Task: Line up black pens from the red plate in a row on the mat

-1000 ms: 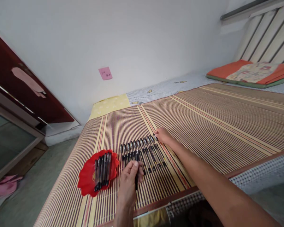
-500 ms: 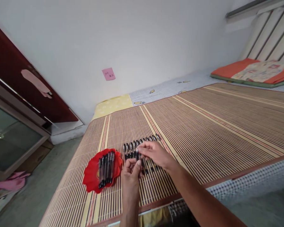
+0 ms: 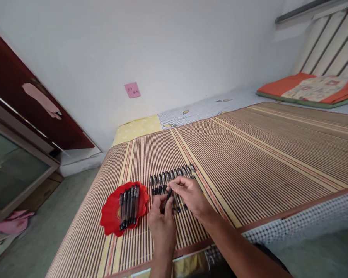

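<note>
Both my hands meet over a row of black pens (image 3: 174, 177) laid side by side on a striped bamboo mat (image 3: 249, 154). My left hand (image 3: 161, 219) and my right hand (image 3: 188, 196) pinch one black pen (image 3: 167, 197) between them, the left at its lower end, the right at its upper end. To the left of my hands a red scalloped plate (image 3: 110, 216) holds several more black pens (image 3: 128, 207).
The mat covers a bed that runs to a white wall with a pink note (image 3: 132, 90). An orange and green folded quilt (image 3: 310, 90) lies at the far right. A dark red cabinet (image 3: 26, 100) and the grey floor (image 3: 37, 235) lie to the left.
My right hand left the far end of the pen row and came to the left hand. Both hands now grip the pen that the left hand was holding alone.
</note>
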Motion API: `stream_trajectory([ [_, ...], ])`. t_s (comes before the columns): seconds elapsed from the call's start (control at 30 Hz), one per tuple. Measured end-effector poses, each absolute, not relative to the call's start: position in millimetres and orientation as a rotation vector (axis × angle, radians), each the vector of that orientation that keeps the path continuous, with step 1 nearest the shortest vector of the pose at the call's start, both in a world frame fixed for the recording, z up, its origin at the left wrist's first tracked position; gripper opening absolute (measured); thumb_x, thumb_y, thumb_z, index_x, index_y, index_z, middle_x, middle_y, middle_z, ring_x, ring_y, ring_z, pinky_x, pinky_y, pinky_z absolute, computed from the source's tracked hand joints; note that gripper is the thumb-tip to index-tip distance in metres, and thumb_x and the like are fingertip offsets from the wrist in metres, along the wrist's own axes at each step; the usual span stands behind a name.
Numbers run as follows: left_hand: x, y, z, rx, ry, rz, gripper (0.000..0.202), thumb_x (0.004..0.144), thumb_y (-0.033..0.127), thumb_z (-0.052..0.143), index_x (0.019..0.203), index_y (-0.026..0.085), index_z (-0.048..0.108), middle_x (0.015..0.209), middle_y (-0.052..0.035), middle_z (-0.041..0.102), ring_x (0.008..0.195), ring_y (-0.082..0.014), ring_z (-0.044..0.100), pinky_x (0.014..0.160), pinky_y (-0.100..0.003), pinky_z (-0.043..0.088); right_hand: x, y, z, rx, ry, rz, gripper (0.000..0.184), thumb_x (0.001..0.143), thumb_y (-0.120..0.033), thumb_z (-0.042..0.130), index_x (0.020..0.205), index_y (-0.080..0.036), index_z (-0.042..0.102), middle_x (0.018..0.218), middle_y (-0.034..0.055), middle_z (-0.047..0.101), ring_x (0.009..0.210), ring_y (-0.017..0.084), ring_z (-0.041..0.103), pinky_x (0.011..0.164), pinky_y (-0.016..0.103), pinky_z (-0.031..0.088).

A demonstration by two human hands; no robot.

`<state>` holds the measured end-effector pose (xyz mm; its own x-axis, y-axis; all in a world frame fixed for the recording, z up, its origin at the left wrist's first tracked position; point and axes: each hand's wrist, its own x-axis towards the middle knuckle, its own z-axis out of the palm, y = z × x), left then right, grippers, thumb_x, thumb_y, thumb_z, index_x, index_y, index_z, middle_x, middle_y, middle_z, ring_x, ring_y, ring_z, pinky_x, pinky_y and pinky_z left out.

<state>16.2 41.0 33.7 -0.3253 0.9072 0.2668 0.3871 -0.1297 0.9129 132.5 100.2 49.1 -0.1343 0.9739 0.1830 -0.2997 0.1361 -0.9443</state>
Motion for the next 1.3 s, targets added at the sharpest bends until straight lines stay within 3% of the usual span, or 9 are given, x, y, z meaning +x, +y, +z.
stream_trajectory([
  [0.23,19.7,39.8,52.2,1.279,1.3,1.324,0.046,0.094,0.057,0.055,0.066,0.02,0.057,0.057,0.0022,0.052,0.058,-0.013,0.048,0.059,-0.023,0.04,143.2,98.9,56.7,-0.755,-1.237,1.385,0.027,0.085,-0.046,0.069,0.082,-0.02,0.074,0.082,0.0032,0.072,0.069,0.015,0.061,0.066,0.028,0.048],
  [0.37,21.3,41.2,47.8,1.082,1.107,1.279,0.039,0.087,0.057,0.069,0.089,0.02,0.058,0.058,0.0078,0.051,0.047,-0.0071,0.036,0.046,-0.018,0.029,145.6,102.5,53.6,-0.777,-1.2,1.408,0.029,0.082,-0.049,0.071,0.081,-0.019,0.072,0.079,0.0027,0.071,0.071,0.015,0.062,0.069,0.029,0.05],
  [0.43,21.6,42.3,44.1,1.05,1.123,1.355,0.043,0.077,0.052,0.081,0.089,0.022,0.053,0.058,0.011,0.05,0.042,-0.0048,0.033,0.042,-0.017,0.024,146.5,104.3,51.9,-0.823,-1.193,1.36,0.03,0.08,-0.049,0.074,0.077,-0.019,0.071,0.076,0.0024,0.07,0.074,0.016,0.062,0.073,0.029,0.05],
  [0.57,19.0,42.7,45.0,0.967,1.105,1.295,0.043,0.081,0.054,0.076,0.076,0.019,0.053,0.055,0.0071,0.053,0.046,-0.0056,0.042,0.046,-0.017,0.033,150.5,104.5,53.9,-0.835,-1.256,1.352,0.029,0.083,-0.048,0.072,0.078,-0.02,0.073,0.08,0.0026,0.07,0.077,0.016,0.062,0.075,0.03,0.049],
  [0.7,17.8,42.2,50.1,0.847,1.006,1.216,0.047,0.081,0.061,0.072,0.08,0.016,0.059,0.06,0.004,0.056,0.05,-0.0064,0.044,0.047,-0.018,0.035,151.9,104.6,54.9,-0.811,-1.231,1.414,0.028,0.082,-0.048,0.072,0.081,-0.02,0.073,0.078,0.0022,0.07,0.074,0.015,0.062,0.074,0.03,0.049],
  [0.8,19.5,42.4,48.9,0.986,1.113,1.267,0.046,0.076,0.057,0.079,0.089,0.019,0.058,0.061,0.0077,0.055,0.045,-0.0056,0.042,0.044,-0.017,0.033,149.8,105.8,51.7,-0.863,-1.22,1.368,0.029,0.079,-0.047,0.076,0.078,-0.019,0.071,0.07,0.0001,0.066,0.068,0.015,0.059,0.069,0.029,0.047],
  [0.9,20.4,42.5,46.8,1.076,1.209,1.324,0.045,0.073,0.055,0.083,0.082,0.021,0.054,0.057,0.01,0.053,0.041,-0.0054,0.04,0.041,-0.018,0.031,149.2,106.0,50.5,-0.906,-1.234,1.323,0.029,0.078,-0.047,0.077,0.077,-0.019,0.07,0.066,-0.0014,0.063,0.066,0.015,0.058,0.067,0.029,0.046],
  [1.07,18.6,42.5,49.2,1.0,1.037,1.169,0.045,0.085,0.061,0.067,0.079,0.017,0.059,0.051,0.0051,0.052,0.047,-0.008,0.042,0.047,-0.02,0.032,154.2,103.2,56.6,-0.834,-1.269,1.406,0.028,0.083,-0.047,0.072,0.083,-0.019,0.074,0.08,0.0017,0.071,0.07,0.013,0.058,0.068,0.028,0.046],
  [1.3,19.8,42.9,45.5,1.0,1.067,1.255,0.044,0.081,0.054,0.077,0.079,0.02,0.051,0.054,0.01,0.048,0.043,-0.0042,0.031,0.043,-0.017,0.022,156.9,102.6,57.9,-0.758,-1.291,1.478,0.024,0.086,-0.042,0.07,0.088,-0.018,0.076,0.085,0.0037,0.074,0.065,0.012,0.056,0.062,0.026,0.042],
])
